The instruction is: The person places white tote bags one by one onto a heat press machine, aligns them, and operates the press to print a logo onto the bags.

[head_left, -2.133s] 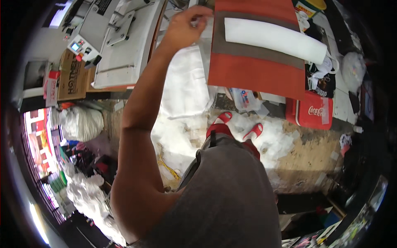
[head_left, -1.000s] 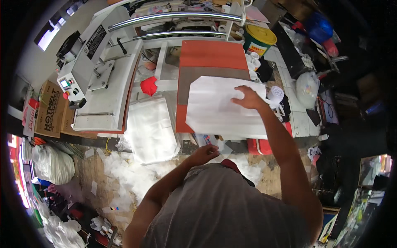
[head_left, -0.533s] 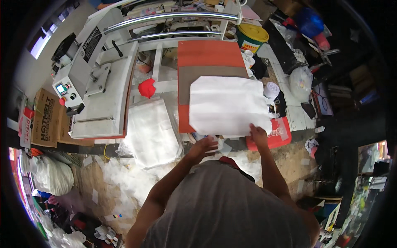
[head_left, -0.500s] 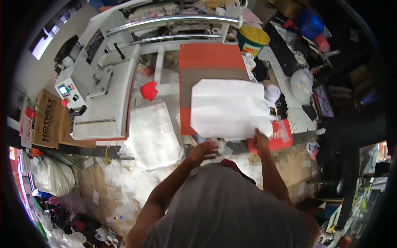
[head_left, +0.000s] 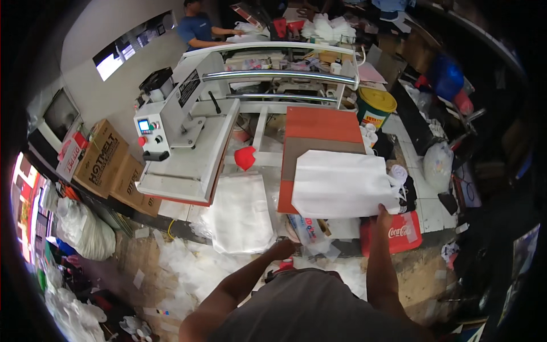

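A white fabric bag (head_left: 340,181) lies over the orange-red pad (head_left: 322,126) of a heat press, on top of a brown strip. White cords or ties show at the bag's right end. My right hand (head_left: 384,214) is closed on the bag's near right corner. Close to my body, my left hand (head_left: 286,248) is apart from the bag, and its fingers cannot be made out. Left of the pad is a stack of flat white sheets or bags (head_left: 242,214). The press's upper plate (head_left: 188,165) is swung to the left, off the pad.
A red box (head_left: 393,233) stands under my right forearm. Beyond the pad are a yellow-lidded green bucket (head_left: 376,105) and metal rails (head_left: 279,77). A red scrap (head_left: 245,158) lies by the stack. Cardboard boxes (head_left: 108,162) stand left. A person in blue (head_left: 196,28) works at the back.
My view has tilted up, showing more of the back of the room. My left hand has drawn back from its spread pose near the press. My right hand stays at the bag's corner.
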### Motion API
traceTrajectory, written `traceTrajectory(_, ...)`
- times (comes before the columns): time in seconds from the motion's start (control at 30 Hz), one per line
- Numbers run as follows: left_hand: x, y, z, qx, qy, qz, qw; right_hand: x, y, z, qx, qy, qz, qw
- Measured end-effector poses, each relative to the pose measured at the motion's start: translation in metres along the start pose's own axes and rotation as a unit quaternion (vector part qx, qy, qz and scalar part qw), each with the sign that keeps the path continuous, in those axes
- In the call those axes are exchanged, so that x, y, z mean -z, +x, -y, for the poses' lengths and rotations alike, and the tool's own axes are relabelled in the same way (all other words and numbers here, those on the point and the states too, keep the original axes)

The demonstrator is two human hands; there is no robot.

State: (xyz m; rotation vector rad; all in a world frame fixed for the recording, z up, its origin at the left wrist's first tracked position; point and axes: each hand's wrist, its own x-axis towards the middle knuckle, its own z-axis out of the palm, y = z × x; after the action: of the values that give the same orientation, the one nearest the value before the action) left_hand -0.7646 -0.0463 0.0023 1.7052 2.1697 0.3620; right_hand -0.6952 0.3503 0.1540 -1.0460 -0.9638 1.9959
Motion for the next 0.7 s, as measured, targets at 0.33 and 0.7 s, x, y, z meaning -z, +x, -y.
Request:
traceTrajectory(0.33, -0.056, -0.050, -0.097, 0.402, -0.505, -0.140, 0.751, 0.027, -0.093, 0.098, 0.189, -0.021, 0.058, 0.980)
traceTrajectory(0.7, -0.105, -0.098, -0.192, 0.415, -0.341, -0.077, 0.840, 0.232, -0.107, 0.188, 0.250, -0.176, 0.039, 0.951)
